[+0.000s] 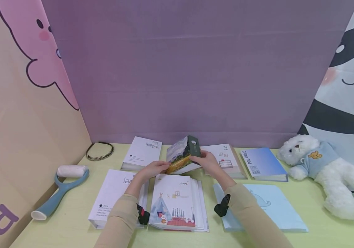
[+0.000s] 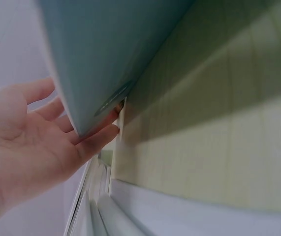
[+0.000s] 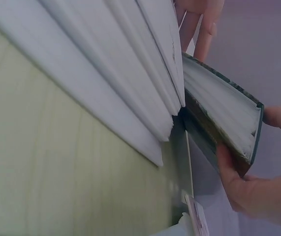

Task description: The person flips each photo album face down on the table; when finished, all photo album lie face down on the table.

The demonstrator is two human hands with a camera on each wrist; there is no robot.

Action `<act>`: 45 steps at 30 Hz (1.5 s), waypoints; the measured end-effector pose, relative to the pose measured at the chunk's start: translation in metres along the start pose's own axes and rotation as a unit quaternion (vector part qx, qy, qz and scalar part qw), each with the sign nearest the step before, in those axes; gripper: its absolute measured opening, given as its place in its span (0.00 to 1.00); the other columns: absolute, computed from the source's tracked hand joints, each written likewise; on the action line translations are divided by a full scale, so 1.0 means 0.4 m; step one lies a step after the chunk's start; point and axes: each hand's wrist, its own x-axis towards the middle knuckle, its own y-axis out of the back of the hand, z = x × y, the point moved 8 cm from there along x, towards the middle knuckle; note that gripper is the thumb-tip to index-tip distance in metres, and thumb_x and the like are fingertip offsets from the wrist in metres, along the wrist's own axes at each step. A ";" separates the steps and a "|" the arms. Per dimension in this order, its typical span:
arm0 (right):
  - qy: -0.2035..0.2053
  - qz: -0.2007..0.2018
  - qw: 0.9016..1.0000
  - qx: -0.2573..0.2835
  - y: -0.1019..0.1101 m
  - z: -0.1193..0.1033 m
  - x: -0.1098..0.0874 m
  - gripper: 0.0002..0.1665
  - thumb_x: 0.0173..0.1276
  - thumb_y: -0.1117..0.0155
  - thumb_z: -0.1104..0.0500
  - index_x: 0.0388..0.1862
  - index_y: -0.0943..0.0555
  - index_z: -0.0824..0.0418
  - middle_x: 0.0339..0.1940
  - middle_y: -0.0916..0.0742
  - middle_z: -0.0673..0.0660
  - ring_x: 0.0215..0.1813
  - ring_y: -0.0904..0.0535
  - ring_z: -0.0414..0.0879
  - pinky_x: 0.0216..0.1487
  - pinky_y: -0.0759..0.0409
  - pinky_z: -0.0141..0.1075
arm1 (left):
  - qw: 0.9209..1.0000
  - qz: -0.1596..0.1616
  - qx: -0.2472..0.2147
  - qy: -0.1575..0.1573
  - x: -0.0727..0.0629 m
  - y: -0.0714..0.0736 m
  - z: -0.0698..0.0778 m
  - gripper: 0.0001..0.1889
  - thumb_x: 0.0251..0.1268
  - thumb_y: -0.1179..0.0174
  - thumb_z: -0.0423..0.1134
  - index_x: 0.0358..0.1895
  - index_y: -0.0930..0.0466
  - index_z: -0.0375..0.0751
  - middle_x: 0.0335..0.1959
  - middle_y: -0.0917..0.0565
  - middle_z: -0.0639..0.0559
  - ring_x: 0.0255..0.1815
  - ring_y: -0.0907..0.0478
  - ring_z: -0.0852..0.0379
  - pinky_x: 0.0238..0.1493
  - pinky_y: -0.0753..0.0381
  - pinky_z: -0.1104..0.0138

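Above the back of the table, both hands hold a thick book (image 1: 181,156) with a painted landscape cover and a dark green spine, tilted up. My left hand (image 1: 153,169) grips its lower left edge; in the left wrist view, thumb and fingers lie on either side of the dark teal cover (image 2: 101,59). My right hand (image 1: 209,162) holds the spine end, and the right wrist view shows thumb and fingers gripping the book (image 3: 224,105) across its thickness, white page edges visible. Just below lies a stack of white books (image 1: 172,203), the top one printed with a tent.
White books (image 1: 141,151) lie left of the hands. To the right are a beige-spined book (image 1: 225,160), a blue Polaroid book (image 1: 263,163), a light blue book (image 1: 276,206) and a white teddy bear (image 1: 329,168). A lint roller (image 1: 60,193) and headband (image 1: 99,157) lie far left.
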 end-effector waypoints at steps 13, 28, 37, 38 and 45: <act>-0.013 -0.005 0.999 -0.030 -0.004 0.024 0.012 0.41 0.66 0.40 0.46 0.69 0.39 0.68 0.69 0.33 0.67 0.69 0.37 0.61 0.65 0.32 0.52 | 0.999 0.012 0.032 0.039 -0.022 0.012 -0.010 0.22 0.73 0.53 0.45 0.62 0.29 0.36 0.62 0.26 0.41 0.67 0.35 0.42 0.66 0.35 0.50; -0.004 -0.025 0.995 -0.097 -0.018 0.029 0.009 0.31 0.70 0.45 0.50 0.65 0.31 0.67 0.66 0.28 0.67 0.64 0.31 0.62 0.62 0.30 0.52 | 0.999 -0.001 0.026 0.033 -0.015 0.017 -0.018 0.23 0.74 0.55 0.44 0.67 0.34 0.40 0.66 0.30 0.42 0.69 0.37 0.43 0.67 0.36 0.50; 0.015 -0.086 0.991 -0.100 -0.040 0.018 0.004 0.29 0.71 0.48 0.60 0.68 0.37 0.71 0.67 0.31 0.69 0.69 0.37 0.62 0.64 0.31 0.52 | 0.998 -0.006 0.053 0.021 -0.018 0.006 -0.001 0.24 0.73 0.54 0.43 0.68 0.35 0.38 0.68 0.34 0.41 0.71 0.42 0.42 0.69 0.39 0.51; 0.017 -0.088 0.991 -0.100 -0.040 0.020 0.005 0.30 0.71 0.47 0.61 0.68 0.38 0.71 0.68 0.31 0.69 0.69 0.37 0.62 0.64 0.31 0.51 | 0.998 -0.006 0.053 0.021 -0.017 0.006 -0.001 0.24 0.73 0.54 0.43 0.68 0.35 0.38 0.69 0.34 0.41 0.71 0.42 0.42 0.69 0.39 0.51; 0.016 -0.087 0.991 -0.103 -0.043 0.034 0.013 0.32 0.69 0.45 0.62 0.69 0.39 0.70 0.68 0.32 0.70 0.69 0.37 0.62 0.63 0.30 0.50 | 0.998 -0.004 0.057 0.018 -0.016 0.005 -0.006 0.24 0.73 0.55 0.43 0.69 0.37 0.38 0.70 0.36 0.40 0.72 0.44 0.41 0.70 0.41 0.50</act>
